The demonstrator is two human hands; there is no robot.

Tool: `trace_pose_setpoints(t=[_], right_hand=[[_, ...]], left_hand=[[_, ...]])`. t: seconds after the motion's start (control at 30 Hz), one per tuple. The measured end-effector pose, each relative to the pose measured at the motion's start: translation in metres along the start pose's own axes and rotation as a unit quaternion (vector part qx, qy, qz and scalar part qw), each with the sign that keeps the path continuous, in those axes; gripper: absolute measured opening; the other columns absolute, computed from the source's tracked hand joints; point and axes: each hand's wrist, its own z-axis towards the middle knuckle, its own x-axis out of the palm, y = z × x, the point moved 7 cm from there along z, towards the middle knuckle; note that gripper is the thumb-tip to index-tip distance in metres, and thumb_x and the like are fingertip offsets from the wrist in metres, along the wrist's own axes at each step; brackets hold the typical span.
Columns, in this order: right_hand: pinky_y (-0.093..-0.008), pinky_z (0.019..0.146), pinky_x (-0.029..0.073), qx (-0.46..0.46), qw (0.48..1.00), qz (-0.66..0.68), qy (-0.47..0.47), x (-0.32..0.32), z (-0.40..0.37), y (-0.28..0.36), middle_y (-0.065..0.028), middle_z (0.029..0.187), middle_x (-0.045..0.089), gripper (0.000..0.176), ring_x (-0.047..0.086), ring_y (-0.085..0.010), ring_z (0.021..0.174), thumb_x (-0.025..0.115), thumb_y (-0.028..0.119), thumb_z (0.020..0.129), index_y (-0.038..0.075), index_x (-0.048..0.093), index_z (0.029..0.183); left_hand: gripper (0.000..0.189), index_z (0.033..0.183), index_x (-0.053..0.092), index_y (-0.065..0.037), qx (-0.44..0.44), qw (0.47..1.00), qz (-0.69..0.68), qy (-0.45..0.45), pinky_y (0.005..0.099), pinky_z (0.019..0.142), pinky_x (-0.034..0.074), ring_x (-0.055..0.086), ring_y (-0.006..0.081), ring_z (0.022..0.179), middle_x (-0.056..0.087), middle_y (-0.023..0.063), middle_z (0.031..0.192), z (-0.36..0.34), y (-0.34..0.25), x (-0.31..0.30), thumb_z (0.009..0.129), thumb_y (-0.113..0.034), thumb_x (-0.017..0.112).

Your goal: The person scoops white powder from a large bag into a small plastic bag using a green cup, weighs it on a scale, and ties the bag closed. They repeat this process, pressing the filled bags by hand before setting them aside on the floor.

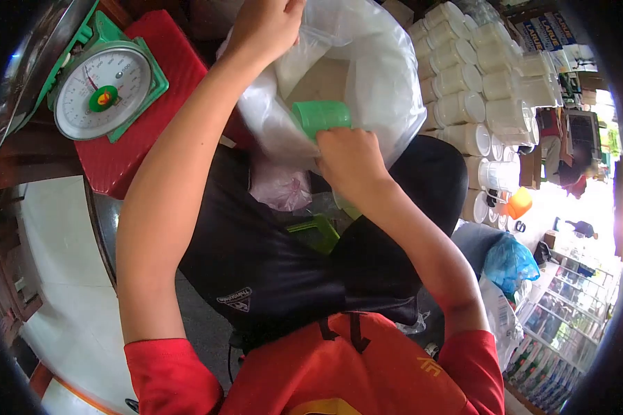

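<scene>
A large clear plastic bag (398, 90) stands open in front of my knees, with pale beige contents (318, 81) inside. My right hand (353, 158) is closed on a green plastic cup (322, 116), which it holds at the near side of the bag's mouth. My left hand (268, 31) is at the bag's far left rim, its fingers curled closed on the plastic; the top edge of the view cuts off part of the hand. Below the bag lies a smaller pinkish plastic bag (282, 187).
A green dial scale (104, 90) with a metal pan (38, 52) sits on a red box (145, 138) at left. Stacked white tubs (464, 76) line the right. A bright green object (315, 232) lies between my legs; a blue bag (511, 263) is at right.
</scene>
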Motion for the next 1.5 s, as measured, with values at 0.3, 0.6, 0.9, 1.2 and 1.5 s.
trace_pose_setpoints(t=[0.3,0.6,0.9,1.2,1.5], right_hand=[[-0.0463,0.078,0.057,0.065,0.980,0.165,-0.086,-0.068,-0.009,-0.051,-0.0240,0.091,0.074,0.051,0.072,-0.0406,0.083,0.067,0.048,0.094,-0.002,0.075,0.100],[-0.0322,0.082,0.056,0.113,0.833,0.471,-0.266,-0.106,-0.006,-0.160,-0.0130,0.110,0.068,0.031,0.070,-0.0188,0.087,0.054,0.022,0.101,0.001,0.071,0.116],[-0.0389,0.104,0.048,0.215,0.873,0.302,-0.316,-0.073,0.042,-0.214,-0.0208,0.131,0.057,0.091,0.060,-0.0315,0.123,0.079,0.050,0.085,-0.011,0.041,0.140],[-0.0468,0.105,0.049,0.214,0.923,0.223,-0.231,-0.072,0.069,-0.220,-0.0360,0.131,0.055,0.093,0.060,-0.0457,0.122,0.081,0.040,0.078,-0.012,0.038,0.141],[-0.0378,0.091,0.052,0.078,0.906,0.224,-0.351,-0.138,0.031,-0.222,-0.0204,0.119,0.068,0.056,0.067,-0.0280,0.104,0.073,0.016,0.084,-0.008,0.054,0.131]], left_hand=[[0.026,0.114,0.070,0.003,-0.185,0.975,-0.065,0.101,0.0415,0.058,0.053,0.070,0.0276,0.057,0.071,0.0205,0.074,-0.013,0.006,-0.007,0.104,-0.016,0.055],[0.024,0.110,0.071,0.004,-0.203,0.966,-0.055,0.150,0.0432,0.060,0.054,0.070,0.0309,0.059,0.070,0.0222,0.073,-0.014,0.004,-0.001,0.102,-0.012,0.055],[0.026,0.114,0.070,0.004,-0.103,0.991,-0.044,0.077,0.0431,0.062,0.054,0.071,0.0312,0.060,0.071,0.0231,0.079,-0.011,0.001,-0.004,0.103,-0.014,0.055],[0.029,0.119,0.071,0.001,-0.222,0.963,-0.030,0.148,0.0404,0.061,0.054,0.068,0.0244,0.055,0.072,0.0193,0.076,-0.014,0.003,-0.001,0.105,-0.019,0.054],[0.030,0.124,0.071,-0.001,-0.264,0.948,-0.063,0.166,0.0389,0.060,0.053,0.069,0.0230,0.059,0.073,0.0184,0.080,-0.022,-0.001,0.003,0.106,-0.017,0.053]])
